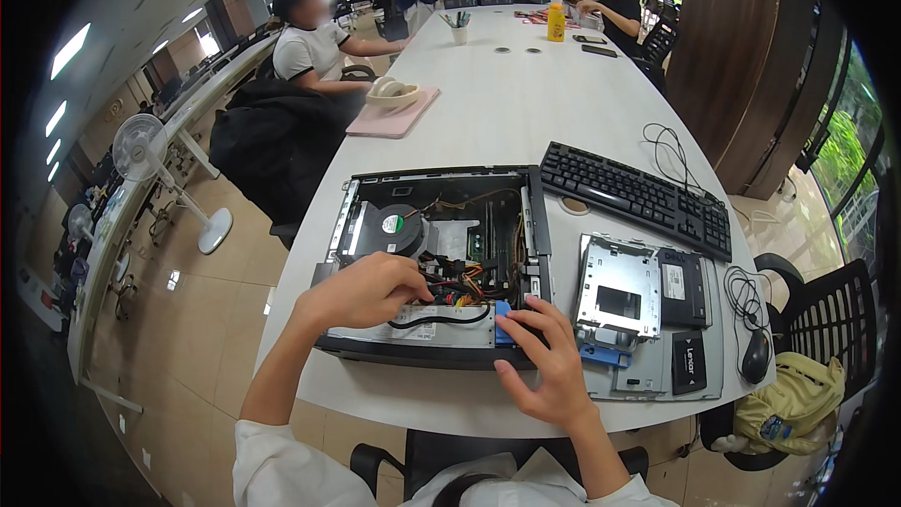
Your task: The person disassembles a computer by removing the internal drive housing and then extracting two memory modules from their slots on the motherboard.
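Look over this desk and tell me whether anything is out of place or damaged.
Nothing looks broken or spilled. The odd part is the open computer case, its cover off and its inside bare. A metal drive cage and a black drive lie loose beside it. The left hand is among the cables; the right hand rests on the case's front edge.

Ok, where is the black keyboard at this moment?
In the head view, the black keyboard lies right of the open computer case, behind the metal drive bracket.
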The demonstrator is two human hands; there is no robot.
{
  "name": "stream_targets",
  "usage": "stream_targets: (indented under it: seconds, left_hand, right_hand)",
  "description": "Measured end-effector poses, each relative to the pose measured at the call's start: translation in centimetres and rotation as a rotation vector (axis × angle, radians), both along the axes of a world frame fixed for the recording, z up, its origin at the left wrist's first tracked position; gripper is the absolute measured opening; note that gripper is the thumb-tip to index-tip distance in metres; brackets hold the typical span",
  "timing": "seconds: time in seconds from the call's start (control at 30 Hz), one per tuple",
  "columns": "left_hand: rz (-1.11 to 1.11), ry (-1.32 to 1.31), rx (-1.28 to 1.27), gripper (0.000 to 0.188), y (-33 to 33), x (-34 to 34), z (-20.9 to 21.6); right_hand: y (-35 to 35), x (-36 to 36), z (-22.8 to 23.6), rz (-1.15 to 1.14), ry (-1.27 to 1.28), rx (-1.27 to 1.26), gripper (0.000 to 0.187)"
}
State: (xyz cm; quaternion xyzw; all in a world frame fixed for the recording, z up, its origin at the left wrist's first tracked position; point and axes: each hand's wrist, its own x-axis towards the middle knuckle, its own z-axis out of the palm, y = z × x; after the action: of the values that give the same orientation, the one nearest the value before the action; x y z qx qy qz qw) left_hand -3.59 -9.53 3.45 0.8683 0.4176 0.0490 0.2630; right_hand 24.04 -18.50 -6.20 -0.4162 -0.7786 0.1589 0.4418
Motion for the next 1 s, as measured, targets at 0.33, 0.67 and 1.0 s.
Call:
stream_targets:
  seconds: [0.33, 0.67, 1.0]
  left_hand:
    - [0.189, -0.221, 0.249, 0.019, -0.3, 0.7, -0.7]
    - [0.213, -0.417, 0.647, 0.023, -3.7, 4.5, -1.5]
    - [0.311, -0.391, 0.694, 0.022, -2.5, 4.3, -4.5]
  right_hand:
    - [0.4, 0.5, -0.1, -0.027, 0.009, 0.015, 0.051]
    - [-3.9, 9.7, 1.1, -0.49, -0.105, 0.166, 0.04]
    - [-8.8, 19.7, -1.4, -0.97, -0.27, -0.243, 0.066]
